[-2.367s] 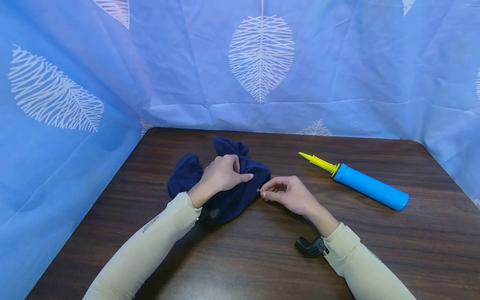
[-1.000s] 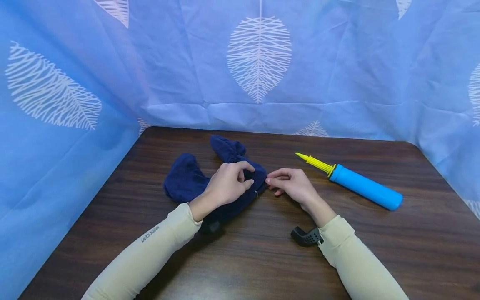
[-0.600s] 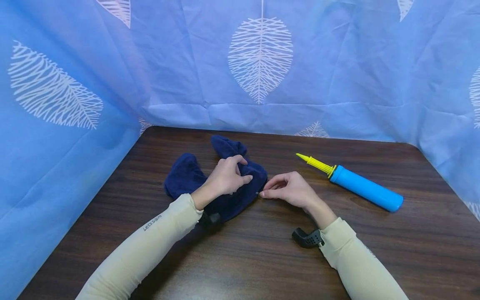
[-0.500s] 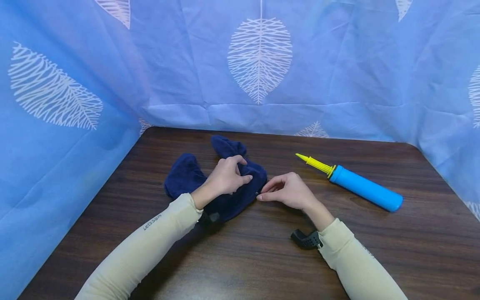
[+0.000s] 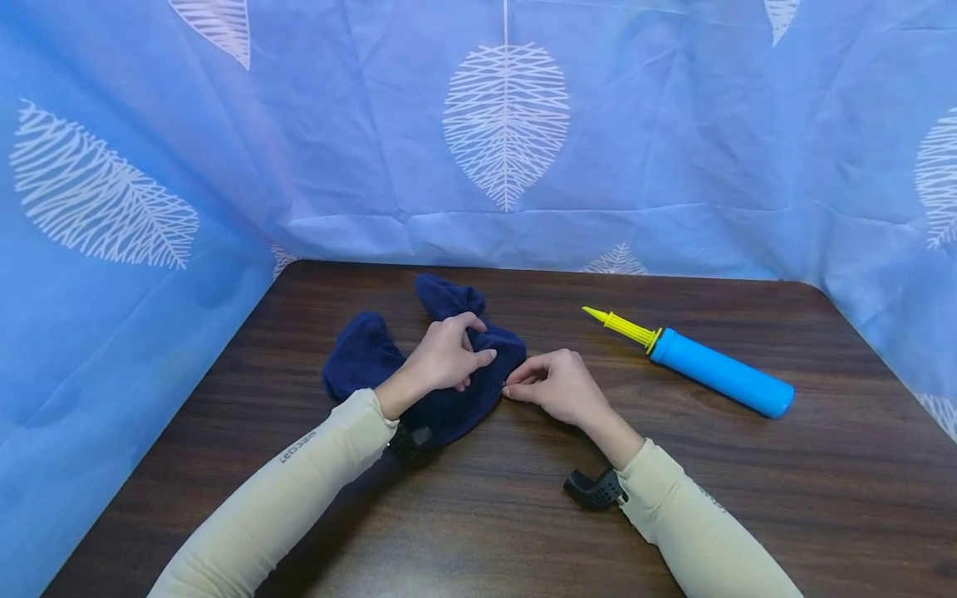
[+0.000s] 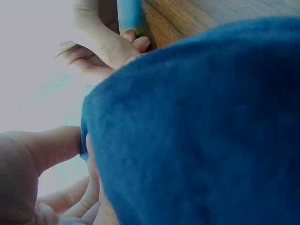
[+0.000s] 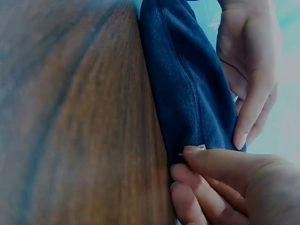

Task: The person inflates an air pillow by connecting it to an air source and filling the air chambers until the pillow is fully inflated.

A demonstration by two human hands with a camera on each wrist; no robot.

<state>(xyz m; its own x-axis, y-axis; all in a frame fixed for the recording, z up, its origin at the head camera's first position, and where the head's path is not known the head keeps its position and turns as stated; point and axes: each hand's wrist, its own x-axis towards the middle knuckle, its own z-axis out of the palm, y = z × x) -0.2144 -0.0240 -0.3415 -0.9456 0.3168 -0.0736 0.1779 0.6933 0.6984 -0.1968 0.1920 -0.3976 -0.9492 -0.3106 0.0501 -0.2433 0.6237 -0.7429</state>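
A limp navy plush neck pillow [image 5: 362, 353], with two rounded arms, lies on the table left of centre. My left hand [image 5: 441, 355] holds its upper side; in the left wrist view the thumb and fingers [image 6: 58, 145] pinch a fold of the cloth. At the pillow's right edge, my right hand [image 5: 561, 386] pinches the small metal zipper pull [image 7: 202, 147] between thumb and fingers. The right wrist view shows the zipper [image 7: 194, 96] running along the seam, its teeth appearing closed beyond the pull. My fingers hide part of the pull.
A blue hand pump [image 5: 721, 374] with a yellow nozzle [image 5: 628, 326] lies to the right on the dark wooden table [image 5: 478, 515]. A blue curtain [image 5: 359, 124] with white leaf prints hangs behind and to the left. A black wrist camera [image 5: 594, 490] sits under the right wrist.
My right hand has come down from the pillow's upper right edge to the zipper pull, then shifted slightly left with it. My left hand still holds the cloth; the pump has stayed put.
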